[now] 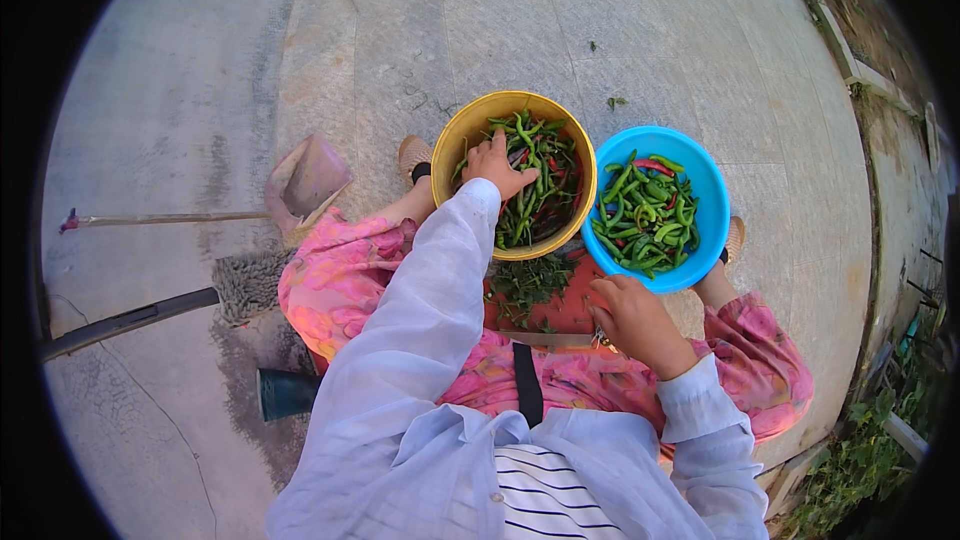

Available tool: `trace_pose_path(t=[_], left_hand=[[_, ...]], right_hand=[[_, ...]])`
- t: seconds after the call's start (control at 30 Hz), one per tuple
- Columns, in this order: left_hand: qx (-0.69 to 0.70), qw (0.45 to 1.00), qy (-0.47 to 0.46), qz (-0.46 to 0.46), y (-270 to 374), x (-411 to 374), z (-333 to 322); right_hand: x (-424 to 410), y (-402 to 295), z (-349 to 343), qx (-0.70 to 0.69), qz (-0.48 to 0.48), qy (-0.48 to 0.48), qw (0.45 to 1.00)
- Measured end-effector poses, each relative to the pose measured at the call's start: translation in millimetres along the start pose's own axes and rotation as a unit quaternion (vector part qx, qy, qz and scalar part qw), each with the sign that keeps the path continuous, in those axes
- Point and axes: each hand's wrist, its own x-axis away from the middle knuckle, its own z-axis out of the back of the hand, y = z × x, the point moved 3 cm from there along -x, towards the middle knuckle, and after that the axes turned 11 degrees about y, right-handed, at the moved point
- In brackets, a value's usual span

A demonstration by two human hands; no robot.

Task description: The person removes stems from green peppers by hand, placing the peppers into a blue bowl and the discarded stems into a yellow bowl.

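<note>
My left hand reaches into a yellow bucket, its fingers spread over long green chili peppers, with a few red and dark ones among them. To the right stands a light-blue plastic basin of green peppers with some red ones. Just below its rim, my right hand hovers over a red board-like surface. Those fingers are curled, and whether they hold anything is hidden. A small shiny metal object shows beside the right hand. Cut green stems lie heaped on the red surface.
At left lie a pinkish dustpan with a long handle, a grey mop head on a dark pole, and a dark teal container. Stone paving surrounds me. Plants and a curb border the right.
</note>
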Motion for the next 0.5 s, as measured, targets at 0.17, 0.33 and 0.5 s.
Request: trace_pose_path(t=[0.17,0.33,0.5], left_hand=[[-0.024,0.998,0.015,-0.051,54,74,-4],[0.054,0.994,0.049,-0.078,49,92,-23],[0.17,0.981,0.076,-0.055,27,65,1]], right_hand=[[-1,-2,-4,-0.001,-0.009,-0.019,1.0],[-5,-5,-11,-0.012,-0.001,-0.034,0.999],[-6,-5,-9,-0.006,-0.002,-0.033,0.999]])
